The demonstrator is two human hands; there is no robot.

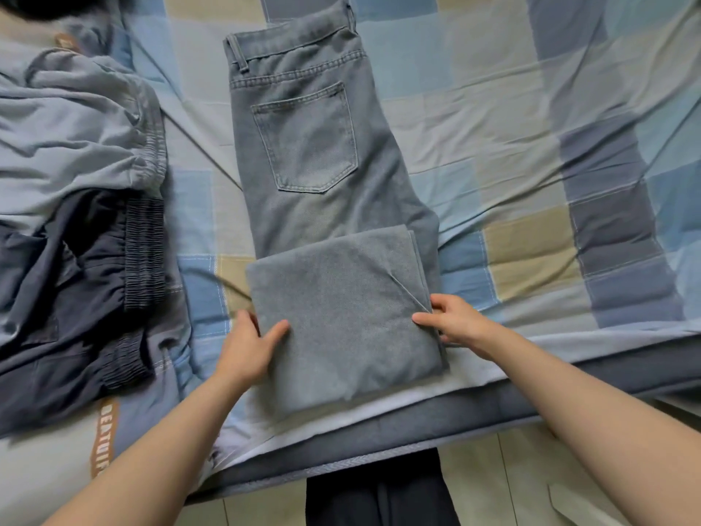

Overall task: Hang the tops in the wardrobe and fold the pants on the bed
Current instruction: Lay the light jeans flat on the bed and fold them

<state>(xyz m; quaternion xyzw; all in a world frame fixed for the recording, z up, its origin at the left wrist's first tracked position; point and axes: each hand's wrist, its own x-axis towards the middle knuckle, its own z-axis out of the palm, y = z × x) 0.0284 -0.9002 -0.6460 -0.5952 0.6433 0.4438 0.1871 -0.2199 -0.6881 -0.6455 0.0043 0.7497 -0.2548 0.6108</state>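
Observation:
Grey-blue jeans [307, 146] lie lengthwise on the bed, waistband at the far end, back pocket facing up. Their legs are folded up into a flat panel [341, 317] near the bed's front edge. My left hand [252, 343] grips the panel's left edge, thumb on top and fingers tucked beneath. My right hand [451, 320] pinches the panel's right edge, where a crease runs up from my fingers.
A pile of other clothes lies at the left: a light grey-blue garment [72, 134] and dark navy pants with an elastic waist [87, 282]. The checked bedsheet [531, 146] spreads to the right. The bed's front edge [379, 442] and tiled floor are below.

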